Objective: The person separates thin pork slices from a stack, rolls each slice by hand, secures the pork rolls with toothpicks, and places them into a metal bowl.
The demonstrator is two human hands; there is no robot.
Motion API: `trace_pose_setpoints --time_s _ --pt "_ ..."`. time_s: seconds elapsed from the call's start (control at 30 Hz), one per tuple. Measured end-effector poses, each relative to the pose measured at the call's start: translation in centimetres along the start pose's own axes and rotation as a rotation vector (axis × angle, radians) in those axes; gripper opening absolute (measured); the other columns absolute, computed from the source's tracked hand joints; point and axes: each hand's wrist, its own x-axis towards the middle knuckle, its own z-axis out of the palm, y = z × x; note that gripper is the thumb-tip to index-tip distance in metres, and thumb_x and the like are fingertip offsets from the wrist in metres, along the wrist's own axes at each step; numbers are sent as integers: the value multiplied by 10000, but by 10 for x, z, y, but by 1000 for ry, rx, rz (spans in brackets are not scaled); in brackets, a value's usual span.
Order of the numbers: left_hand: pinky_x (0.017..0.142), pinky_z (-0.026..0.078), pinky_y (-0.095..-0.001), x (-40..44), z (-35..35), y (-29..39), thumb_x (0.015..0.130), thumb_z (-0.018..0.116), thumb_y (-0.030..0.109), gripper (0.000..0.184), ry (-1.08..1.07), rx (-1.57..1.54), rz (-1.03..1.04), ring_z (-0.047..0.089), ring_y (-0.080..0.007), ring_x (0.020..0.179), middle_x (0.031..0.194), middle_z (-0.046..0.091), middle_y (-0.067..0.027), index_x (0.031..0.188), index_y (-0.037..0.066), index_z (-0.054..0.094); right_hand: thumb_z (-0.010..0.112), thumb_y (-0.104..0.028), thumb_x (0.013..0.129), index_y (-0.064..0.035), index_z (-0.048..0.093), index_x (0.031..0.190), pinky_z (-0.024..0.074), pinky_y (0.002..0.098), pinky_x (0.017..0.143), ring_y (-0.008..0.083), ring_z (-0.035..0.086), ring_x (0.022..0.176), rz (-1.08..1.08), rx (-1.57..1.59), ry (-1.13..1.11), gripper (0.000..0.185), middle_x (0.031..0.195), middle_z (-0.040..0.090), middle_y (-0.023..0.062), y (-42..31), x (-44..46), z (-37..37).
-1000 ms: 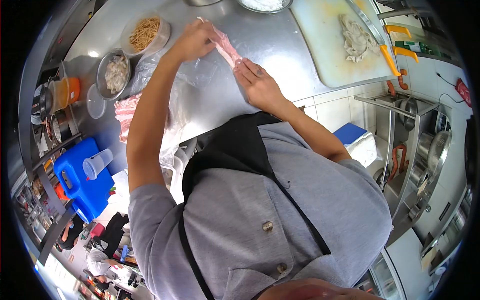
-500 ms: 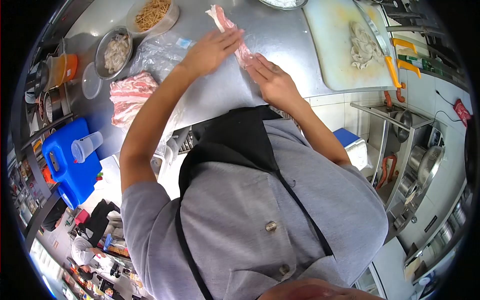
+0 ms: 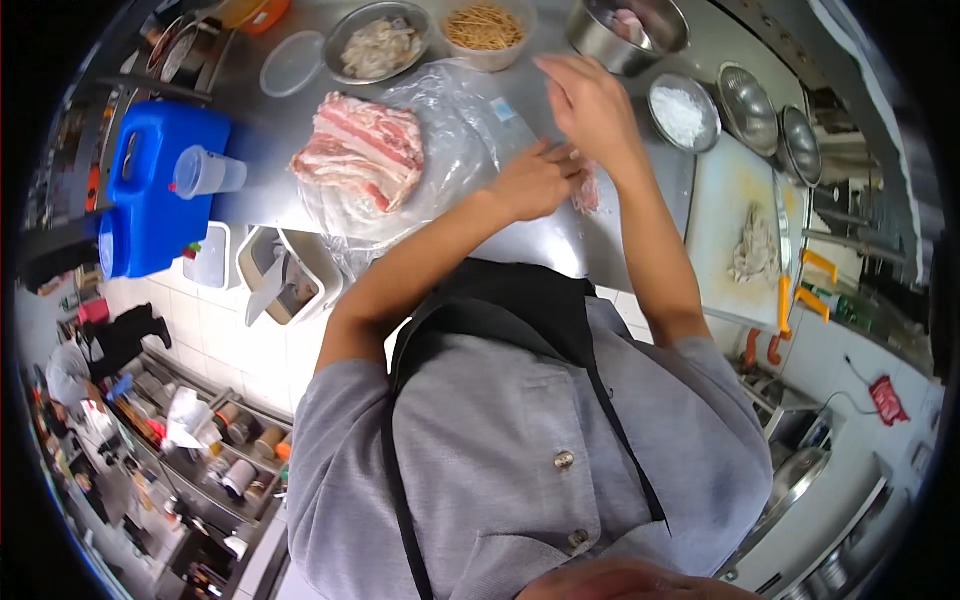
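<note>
My left hand (image 3: 545, 182) is at a strip of raw fatty meat (image 3: 588, 194) on the steel table, its fingers bent against the strip. Part of the strip is hidden behind my hands and forearm. My right hand (image 3: 592, 108) is raised beyond it, fingers stretched toward the upper left and thumb apart, with nothing visible in it. Past its fingertips stands a clear round tub (image 3: 490, 56) of thin wooden sticks (image 3: 484, 26). A stack of raw meat slices (image 3: 362, 150) lies on a clear plastic bag (image 3: 450, 150) to the left.
A metal bowl of pale raw pieces (image 3: 378, 45) and a clear lid (image 3: 292, 65) sit at the back left. Back right are a steel pot (image 3: 625, 35) and a bowl of white powder (image 3: 684, 114). A cutting board (image 3: 725, 220) holds a cloth (image 3: 755, 245) and a knife (image 3: 783, 235).
My right hand has left the meat strip and moved up toward the tub of sticks. My left hand stays by the strip. The view has turned, bringing the pot and powder bowl into sight.
</note>
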Motion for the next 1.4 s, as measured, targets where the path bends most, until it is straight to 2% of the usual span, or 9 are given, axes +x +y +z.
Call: trace_pose_setpoints --time_s 0.13,0.3,0.43,0.63,0.7,0.87,1.13,1.17,1.4 --pt "1065 426 -471 -43 -21 1 816 610 41 470 217 -132 -104 556 -271 1266 1373 601 -84 1282 95 649 588 -87 891 -50 722 1113 533 463 890 371 664 1030 -222 12 -148 261 1102 720 159 3 91 86" --pt "954 492 -433 -111 -67 4 755 611 -49 463 374 -267 -320 610 -294 1121 1260 653 -96 1200 57 680 674 -61 806 -50 738 1019 568 441 785 353 713 878 -184 -83 -510 222 955 731 196 5 178 186" --pt "871 511 -413 -152 -80 -7 716 620 -90 386 626 -268 -422 620 -303 995 1089 694 -83 1068 36 718 695 -103 780 -118 732 1113 552 488 830 415 687 942 -246 -234 -780 335 1034 708 242 10 201 216" --pt "840 508 -411 -171 -88 -12 717 606 -134 394 768 -264 -563 617 -322 947 1030 686 -131 1069 6 713 685 -84 816 -105 688 1178 555 422 831 334 710 912 -264 -56 -699 362 1003 729 196 33 200 224" --pt "842 505 -408 -169 -88 -13 753 591 -141 386 761 -346 -600 615 -332 948 1031 679 -145 1093 -1 708 667 -211 825 -44 706 1030 542 476 824 369 694 906 -379 4 -649 267 945 730 165 43 205 229" --pt "851 504 -399 -157 -92 -19 807 585 -127 351 757 -402 -591 617 -337 965 1051 676 -148 1104 11 710 706 -317 758 -72 700 953 541 448 768 347 697 846 -180 103 -524 313 892 727 154 54 191 220" --pt "803 526 -342 -139 -66 -24 899 604 -54 254 774 -489 -627 665 -278 954 991 701 -132 1119 17 709 732 -246 817 -67 711 987 543 317 739 194 702 782 134 374 63 248 857 731 101 84 87 63" --pt "801 519 -343 -133 -63 -28 900 606 -51 258 791 -547 -642 666 -280 941 971 702 -131 1127 18 708 736 -227 836 -50 702 996 544 310 748 182 705 797 185 759 -11 240 865 734 96 89 84 67" --pt "783 502 -409 -57 -47 -57 880 675 29 267 697 -478 -450 634 -346 874 938 672 -146 1146 27 705 646 -32 875 -49 685 1078 532 307 819 162 676 873 346 833 116 207 956 727 62 113 59 -1"
